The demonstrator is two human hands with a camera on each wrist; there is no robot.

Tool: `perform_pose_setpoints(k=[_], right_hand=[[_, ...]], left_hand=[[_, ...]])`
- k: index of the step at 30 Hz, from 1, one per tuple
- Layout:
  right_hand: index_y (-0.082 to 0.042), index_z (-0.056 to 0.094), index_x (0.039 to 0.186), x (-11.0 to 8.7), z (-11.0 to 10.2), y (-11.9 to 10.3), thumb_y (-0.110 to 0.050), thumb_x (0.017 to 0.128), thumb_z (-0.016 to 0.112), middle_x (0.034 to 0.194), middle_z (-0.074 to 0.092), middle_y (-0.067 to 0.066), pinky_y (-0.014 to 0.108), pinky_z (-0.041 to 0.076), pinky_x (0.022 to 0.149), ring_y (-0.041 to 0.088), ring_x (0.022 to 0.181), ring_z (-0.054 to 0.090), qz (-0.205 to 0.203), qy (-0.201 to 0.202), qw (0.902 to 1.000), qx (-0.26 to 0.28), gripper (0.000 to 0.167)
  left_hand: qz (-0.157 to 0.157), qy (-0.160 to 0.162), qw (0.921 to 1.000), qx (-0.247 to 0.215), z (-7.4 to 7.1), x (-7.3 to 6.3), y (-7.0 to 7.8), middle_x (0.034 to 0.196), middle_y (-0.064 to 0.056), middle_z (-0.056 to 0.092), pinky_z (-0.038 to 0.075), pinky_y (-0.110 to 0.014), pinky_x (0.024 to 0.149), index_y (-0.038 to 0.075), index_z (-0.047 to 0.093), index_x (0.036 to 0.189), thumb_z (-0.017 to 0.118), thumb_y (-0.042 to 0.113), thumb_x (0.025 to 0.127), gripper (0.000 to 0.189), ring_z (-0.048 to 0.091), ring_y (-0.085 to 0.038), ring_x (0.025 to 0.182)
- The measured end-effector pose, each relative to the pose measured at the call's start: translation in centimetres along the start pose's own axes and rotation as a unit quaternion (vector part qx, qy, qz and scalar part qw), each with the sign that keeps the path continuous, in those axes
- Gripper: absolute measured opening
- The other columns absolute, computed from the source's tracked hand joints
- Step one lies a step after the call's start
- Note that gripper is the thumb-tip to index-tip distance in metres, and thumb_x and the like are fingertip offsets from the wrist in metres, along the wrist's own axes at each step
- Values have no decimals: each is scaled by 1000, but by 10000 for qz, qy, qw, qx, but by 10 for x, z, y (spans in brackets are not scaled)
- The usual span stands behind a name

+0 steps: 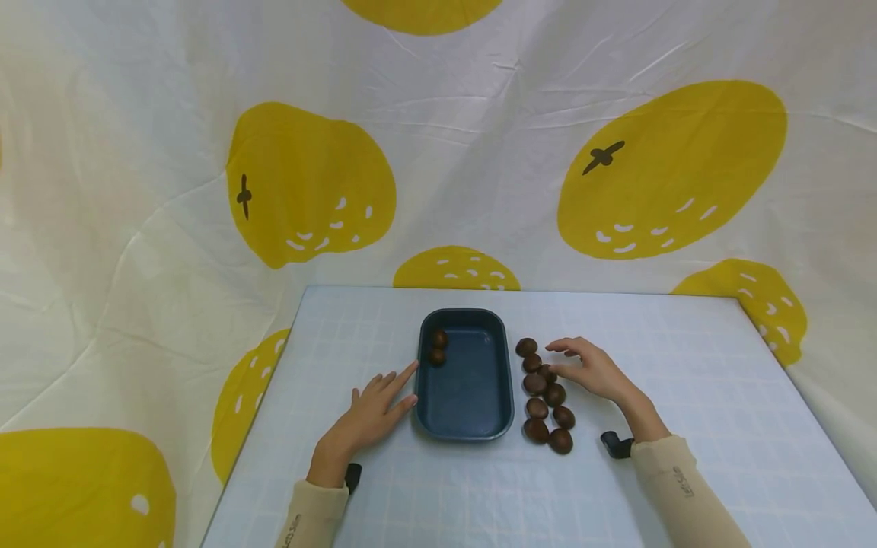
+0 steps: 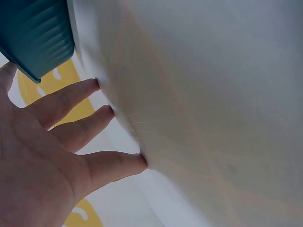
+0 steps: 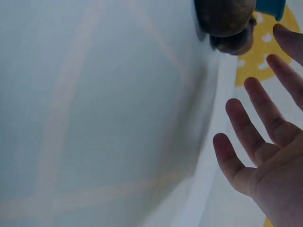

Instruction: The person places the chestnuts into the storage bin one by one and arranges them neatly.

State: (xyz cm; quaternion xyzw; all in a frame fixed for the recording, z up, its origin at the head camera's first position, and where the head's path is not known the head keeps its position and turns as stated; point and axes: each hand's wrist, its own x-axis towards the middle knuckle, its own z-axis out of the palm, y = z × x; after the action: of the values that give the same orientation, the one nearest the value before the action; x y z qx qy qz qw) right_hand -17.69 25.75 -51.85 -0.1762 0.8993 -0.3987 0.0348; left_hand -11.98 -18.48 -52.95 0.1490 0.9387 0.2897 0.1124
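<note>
One tray (image 1: 469,403), upright, long axis pointing away

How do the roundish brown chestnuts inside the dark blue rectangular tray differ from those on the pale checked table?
The tray chestnuts number two; the table chestnuts are more numerous. The tray chestnuts sit near the left wall of the tray; the table chestnuts form a long cluster beyond its right side. Both are brown and roundish.

Yel. fruit-print backdrop (image 1: 473,167) bhd lt. chk'd table (image 1: 740,396).
</note>
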Motion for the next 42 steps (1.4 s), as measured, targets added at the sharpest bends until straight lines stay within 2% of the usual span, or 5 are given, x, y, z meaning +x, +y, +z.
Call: perform_pose_setpoints(k=[7,12,20,30,42], right_hand=[[-2,70,120,5,0,19,2,83,78,120,69,10,58,38,100,36,117,55,-731,-398,9965,-114,37],[-8,71,121,8,-2,22,4,83,76,121,67,7,60,37,99,33,117,51,-731,-806,9939,-188,40],[-13,74,116,11,-5,24,1,78,82,122,60,15,62,34,96,38,118,47,-779,-814,9914,-658,41],[-22,75,113,13,-1,28,-9,75,87,130,53,20,56,35,89,42,117,43,-576,-737,9905,-1010,42],[-26,74,107,12,1,28,-17,77,87,132,51,20,65,31,97,44,123,41,5,-553,9918,-1153,34]], left_hand=[[-14,-54,10000,-14,-1,-1,0,158,-13,34,4,-79,104,55,16,155,37,69,99,62,21,-40,147],[-25,-11,10000,-36,0,-1,0,158,-12,35,4,-79,104,55,17,155,37,70,98,63,22,-41,147],[-2,-34,10000,-79,1,-1,-1,158,-13,34,4,-79,104,55,17,155,38,68,99,62,21,-41,147],[-1,-16,10000,-62,0,-1,0,158,-14,34,3,-79,104,51,18,157,38,67,99,63,21,-42,147],[36,31,10000,-54,2,-1,0,158,-14,35,4,-79,103,51,18,157,39,66,100,62,22,-42,146]])
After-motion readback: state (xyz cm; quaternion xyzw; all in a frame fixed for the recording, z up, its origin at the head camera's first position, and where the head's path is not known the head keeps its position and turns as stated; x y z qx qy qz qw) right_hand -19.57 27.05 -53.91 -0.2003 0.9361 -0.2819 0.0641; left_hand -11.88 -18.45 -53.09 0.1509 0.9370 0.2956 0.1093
